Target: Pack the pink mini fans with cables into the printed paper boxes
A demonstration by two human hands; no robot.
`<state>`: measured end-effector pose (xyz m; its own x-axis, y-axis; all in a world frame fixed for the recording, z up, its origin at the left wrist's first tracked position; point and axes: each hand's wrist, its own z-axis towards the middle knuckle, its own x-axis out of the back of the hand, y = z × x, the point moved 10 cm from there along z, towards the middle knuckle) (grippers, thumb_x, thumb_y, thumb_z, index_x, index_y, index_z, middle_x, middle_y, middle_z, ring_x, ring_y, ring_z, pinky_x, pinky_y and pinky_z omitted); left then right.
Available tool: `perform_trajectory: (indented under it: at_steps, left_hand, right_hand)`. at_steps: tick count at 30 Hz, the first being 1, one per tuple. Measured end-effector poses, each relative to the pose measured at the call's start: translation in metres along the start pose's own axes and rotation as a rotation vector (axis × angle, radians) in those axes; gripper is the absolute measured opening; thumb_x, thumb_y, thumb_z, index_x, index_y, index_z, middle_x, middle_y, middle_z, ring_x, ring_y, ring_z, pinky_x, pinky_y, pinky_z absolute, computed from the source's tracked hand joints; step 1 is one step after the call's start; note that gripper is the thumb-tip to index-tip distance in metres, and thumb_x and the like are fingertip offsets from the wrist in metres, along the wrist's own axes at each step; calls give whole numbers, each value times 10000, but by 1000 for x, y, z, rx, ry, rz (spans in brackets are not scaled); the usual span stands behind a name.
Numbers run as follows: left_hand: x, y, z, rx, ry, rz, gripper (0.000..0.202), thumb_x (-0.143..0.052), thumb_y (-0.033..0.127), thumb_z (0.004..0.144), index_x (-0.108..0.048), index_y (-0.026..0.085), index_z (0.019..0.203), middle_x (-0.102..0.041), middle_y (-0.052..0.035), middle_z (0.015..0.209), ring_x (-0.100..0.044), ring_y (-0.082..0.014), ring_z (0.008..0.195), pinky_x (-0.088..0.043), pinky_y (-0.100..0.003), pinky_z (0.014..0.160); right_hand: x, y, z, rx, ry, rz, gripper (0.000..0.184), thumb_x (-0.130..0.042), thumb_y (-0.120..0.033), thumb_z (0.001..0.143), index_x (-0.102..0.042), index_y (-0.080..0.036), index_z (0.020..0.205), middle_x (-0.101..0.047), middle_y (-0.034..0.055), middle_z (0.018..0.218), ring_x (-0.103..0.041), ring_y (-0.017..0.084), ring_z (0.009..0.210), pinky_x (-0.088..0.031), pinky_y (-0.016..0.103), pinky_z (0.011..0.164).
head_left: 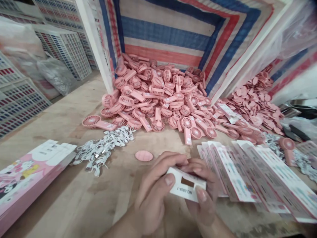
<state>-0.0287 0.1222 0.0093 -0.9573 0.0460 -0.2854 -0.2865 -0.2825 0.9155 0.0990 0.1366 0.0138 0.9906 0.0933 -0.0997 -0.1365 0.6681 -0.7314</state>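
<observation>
Between my two hands is a small white cardboard box (182, 191), its end panel towards me with a brown rectangular slot and the print "NO.0808-?" upside down. My left hand (156, 188) wraps its left side, thumb on the panel's upper left corner. My right hand (204, 195) closes round the right side, thumb at the lower right corner. The rest of the box is hidden by my fingers. Just beyond my left hand a flat pink oval disc (144, 155) lies on the wooden table (99, 201).
Pink handheld fans (158, 96) are heaped before a striped cloth (168, 33). White cables (101, 147) lie left of centre, beside stacked printed cartons (32, 178). Flat box cards (237, 172) overlap at right. Pink discs (257, 99) pile behind them. Crates (19, 96) stand far left.
</observation>
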Motion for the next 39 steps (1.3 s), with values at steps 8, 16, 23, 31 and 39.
perform_trajectory:
  at_steps: [8,16,23,31,39]
  left_hand:
    - [-7,-7,2,-128,-112,86,299,-533,206,932,-724,339,1120,-554,-51,1197,-571,-208,1070,-485,-317,899]
    - [10,-24,3,38,221,192,181,-552,58,784,-560,221,863,-473,-1,892,-472,-109,667,-397,-210,565]
    - [44,-39,-6,132,140,139,397,-586,534,886,-588,208,1113,-566,-73,1023,-559,-217,948,-475,-307,794]
    - [49,-99,-27,606,182,-367,498,-646,323,794,-495,208,1254,-676,-42,908,-634,-202,793,-491,-318,735]
    - [39,-70,-14,347,11,117,438,-566,43,681,-585,147,1105,-717,-72,970,-677,-217,864,-548,-313,787]
  right_hand:
    - [2,12,-1,-7,-26,-1,179,-514,-377,970,-613,-284,1087,-634,46,885,-590,236,890,-524,437,792]
    - [-5,26,-6,-87,-114,-6,154,-522,-325,964,-620,-251,1057,-641,81,962,-634,246,928,-560,423,736]
    - [3,12,-16,-44,-128,-9,145,-524,-294,983,-610,-272,1097,-681,48,934,-628,227,894,-520,433,797]
    - [-10,-2,-37,114,-159,-157,236,-517,-299,978,-555,-279,1210,-692,54,957,-639,243,923,-527,465,850]
    - [23,75,-77,-87,-143,-256,392,-535,-383,962,-516,-282,1341,-587,117,1281,-571,315,1202,-487,543,992]
